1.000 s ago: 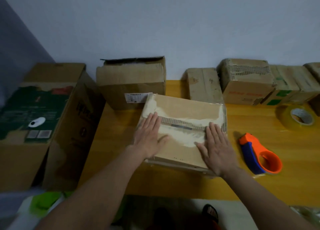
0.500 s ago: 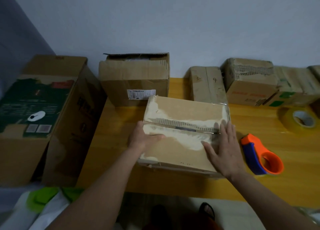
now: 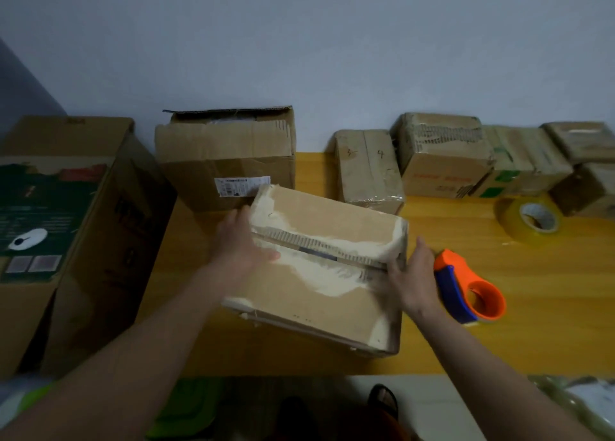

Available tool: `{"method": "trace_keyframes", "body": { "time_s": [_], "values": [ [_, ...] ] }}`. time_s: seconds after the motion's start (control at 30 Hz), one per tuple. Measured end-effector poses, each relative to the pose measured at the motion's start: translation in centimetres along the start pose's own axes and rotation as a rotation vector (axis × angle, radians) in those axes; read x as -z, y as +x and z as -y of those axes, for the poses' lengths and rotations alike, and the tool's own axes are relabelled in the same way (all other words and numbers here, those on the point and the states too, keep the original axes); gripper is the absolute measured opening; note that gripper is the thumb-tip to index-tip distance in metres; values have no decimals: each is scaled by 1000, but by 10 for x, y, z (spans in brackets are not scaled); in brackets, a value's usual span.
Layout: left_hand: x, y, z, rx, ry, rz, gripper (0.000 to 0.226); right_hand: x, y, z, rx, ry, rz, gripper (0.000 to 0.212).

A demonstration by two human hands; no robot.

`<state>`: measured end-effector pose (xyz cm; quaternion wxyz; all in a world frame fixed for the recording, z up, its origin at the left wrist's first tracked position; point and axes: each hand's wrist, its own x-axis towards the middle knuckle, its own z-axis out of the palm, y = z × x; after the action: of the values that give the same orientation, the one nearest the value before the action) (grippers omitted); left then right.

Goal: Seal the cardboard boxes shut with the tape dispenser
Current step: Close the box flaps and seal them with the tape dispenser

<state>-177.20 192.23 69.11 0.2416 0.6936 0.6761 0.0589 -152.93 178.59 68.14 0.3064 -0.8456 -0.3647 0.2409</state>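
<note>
A flat cardboard box (image 3: 319, 294) with torn white patches lies in front of me on the yellow table (image 3: 499, 334), its two top flaps meeting at a ragged seam. My left hand (image 3: 238, 241) grips the box's left end, thumb on top. My right hand (image 3: 411, 274) holds the right end at the seam, blurred by motion. The box sits skewed, its near edge tilted up slightly. An orange and blue tape dispenser (image 3: 471, 289) lies on the table just right of my right hand, untouched.
A roll of yellowish tape (image 3: 529, 221) lies at the right. Several taped boxes (image 3: 442, 157) line the wall behind, with a bigger open-topped box (image 3: 226, 154) at the back left. A large box (image 3: 66, 224) stands off the table's left end.
Both hands slid from lying flat on the top flaps out to the box's left and right ends, and the box turned and lifted a little.
</note>
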Motion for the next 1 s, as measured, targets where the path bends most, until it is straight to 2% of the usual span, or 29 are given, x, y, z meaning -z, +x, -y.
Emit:
{"method": "trace_keyframes", "body": {
  "time_s": [0.03,0.07,0.17,0.23,0.3,0.43,0.53,0.67,0.8,0.93,1.0],
  "values": [
    [-8,-17,-12,-122,64,-74,97,3,10,6,87,-86,-3,68],
    [-21,-38,-24,-232,124,-74,92,4,20,12,166,-162,20,67],
    [-71,-104,-63,-432,275,187,102,0,49,25,282,-331,127,66],
    [-96,-130,-82,-444,352,280,119,-7,58,25,279,-392,159,65],
    [-106,-140,-89,-411,428,284,133,-10,59,18,283,-508,92,58],
    [-105,-146,-86,-445,580,346,137,-4,44,-15,278,-639,-94,48],
    [-90,-135,-71,-609,653,455,137,6,26,-36,241,-615,-165,47],
    [-51,-106,-31,-785,718,497,137,4,-5,-44,161,-458,-76,46],
    [-27,-84,-1,-874,770,512,132,-15,-31,-43,192,-344,-20,37],
    [-8,-54,4,-863,791,462,120,-25,-27,-38,194,-297,52,39],
    [-4,-44,-2,-788,820,419,126,-27,-20,-32,199,-268,87,39]
  ]
}}
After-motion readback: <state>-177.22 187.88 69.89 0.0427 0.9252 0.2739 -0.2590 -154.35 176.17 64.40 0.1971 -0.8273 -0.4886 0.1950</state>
